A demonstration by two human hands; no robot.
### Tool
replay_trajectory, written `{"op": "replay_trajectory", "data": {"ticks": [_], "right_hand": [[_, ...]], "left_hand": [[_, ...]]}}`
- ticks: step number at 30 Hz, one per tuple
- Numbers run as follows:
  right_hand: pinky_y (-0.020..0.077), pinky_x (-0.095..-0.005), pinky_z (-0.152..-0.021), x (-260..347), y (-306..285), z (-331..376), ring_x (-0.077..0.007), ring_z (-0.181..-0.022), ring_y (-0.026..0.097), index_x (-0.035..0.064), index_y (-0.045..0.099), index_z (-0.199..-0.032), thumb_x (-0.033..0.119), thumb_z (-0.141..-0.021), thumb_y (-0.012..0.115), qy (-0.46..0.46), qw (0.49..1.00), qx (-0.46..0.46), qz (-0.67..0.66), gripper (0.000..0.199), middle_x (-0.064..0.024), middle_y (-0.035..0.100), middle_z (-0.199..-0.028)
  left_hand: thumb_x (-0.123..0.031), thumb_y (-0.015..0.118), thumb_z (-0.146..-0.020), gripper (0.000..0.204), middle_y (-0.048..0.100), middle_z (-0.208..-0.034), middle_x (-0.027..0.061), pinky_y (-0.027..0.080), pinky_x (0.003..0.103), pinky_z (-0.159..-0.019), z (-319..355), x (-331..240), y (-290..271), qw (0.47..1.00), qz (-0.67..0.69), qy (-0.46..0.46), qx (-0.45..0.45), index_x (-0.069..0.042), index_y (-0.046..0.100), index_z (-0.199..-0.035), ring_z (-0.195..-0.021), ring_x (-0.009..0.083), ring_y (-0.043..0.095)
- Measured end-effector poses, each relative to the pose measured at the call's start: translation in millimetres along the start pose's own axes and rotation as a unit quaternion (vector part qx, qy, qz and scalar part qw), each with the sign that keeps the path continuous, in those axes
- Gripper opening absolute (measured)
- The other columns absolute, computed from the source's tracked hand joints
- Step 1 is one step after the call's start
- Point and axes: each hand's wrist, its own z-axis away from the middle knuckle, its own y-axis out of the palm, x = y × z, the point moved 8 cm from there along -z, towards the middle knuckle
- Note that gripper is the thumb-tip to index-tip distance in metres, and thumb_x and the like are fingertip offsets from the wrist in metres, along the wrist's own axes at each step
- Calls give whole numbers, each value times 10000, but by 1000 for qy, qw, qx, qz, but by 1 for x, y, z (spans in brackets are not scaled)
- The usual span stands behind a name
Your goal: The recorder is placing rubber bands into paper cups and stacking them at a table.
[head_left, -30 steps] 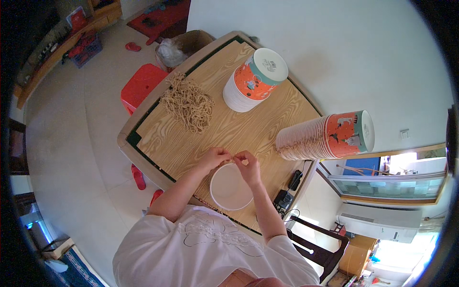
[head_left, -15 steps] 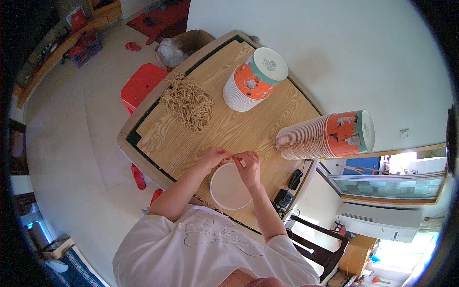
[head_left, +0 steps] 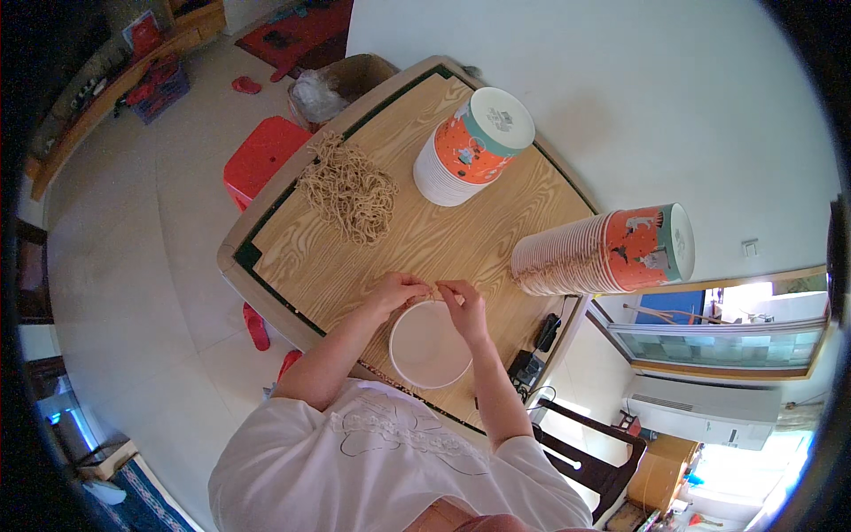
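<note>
A white paper bowl [head_left: 430,346] stands open on the wooden table [head_left: 301,266] close to me. My left hand [head_left: 401,289] and my right hand [head_left: 462,301] meet at the bowl's far rim, pinching a short piece of tan cord [head_left: 435,289] between their fingertips. A heap of the same tan cord [head_left: 350,191] lies further off on the table to the left.
Two tall stacks of paper bowls with orange and teal printed sides stand on the table, one at the far middle [head_left: 470,146], one on the right [head_left: 603,248]. A red stool [head_left: 266,160] and a cardboard box [head_left: 341,84] are beside the table. Dark devices [head_left: 536,350] lie at the right edge.
</note>
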Motion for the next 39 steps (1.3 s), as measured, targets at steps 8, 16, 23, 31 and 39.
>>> {"op": "replay_trajectory", "data": {"ticks": [8, 16, 23, 31, 39], "right_hand": [[446, -222, -649, -22, 21, -5, -82, -706, 552, -5, 594, -822, 68, -768, 602, 100, 981, 155, -61, 91, -35, 604, -745], [444, -222, -644, -10, 17, -7, -87, -692, 553, -7, 580, -781, 43, -746, 608, 75, 987, 125, -73, 67, -32, 594, -708], [448, -232, -645, -5, 13, -6, -100, -686, 559, -14, 580, -785, 38, -747, 599, 54, 993, 92, -56, 67, -44, 596, -709], [449, -230, -647, -12, 15, -6, -101, -695, 563, -11, 596, -815, 59, -758, 605, 60, 992, 100, -53, 90, -51, 608, -724], [447, -227, -647, -18, 17, -7, -101, -695, 565, -10, 596, -805, 59, -755, 607, 64, 990, 115, -53, 86, -49, 611, -722]], "left_hand": [[-207, 653, -706, 178, 584, -693, 4, 416, 242, -525, 6, -14, 3, 999, -25, 43, -1, -65, 610, -805, -594, 103, 522], [-203, 665, -694, 209, 607, -697, 53, 455, 267, -572, 17, -33, 6, 970, -191, 142, -51, -29, 609, -797, -626, 132, 565], [-217, 649, -732, 203, 606, -704, 52, 465, 274, -609, 21, -39, 11, 959, -209, 189, -39, -30, 608, -801, -657, 121, 564], [-149, 605, -768, 160, 619, -765, 70, 468, 274, -644, 22, -41, 10, 951, -188, 238, -52, -27, 616, -870, -693, 137, 575], [-160, 607, -772, 166, 617, -726, 95, 470, 283, -620, 36, -58, 13, 912, -290, 275, -87, -13, 608, -850, -655, 155, 583]]}}
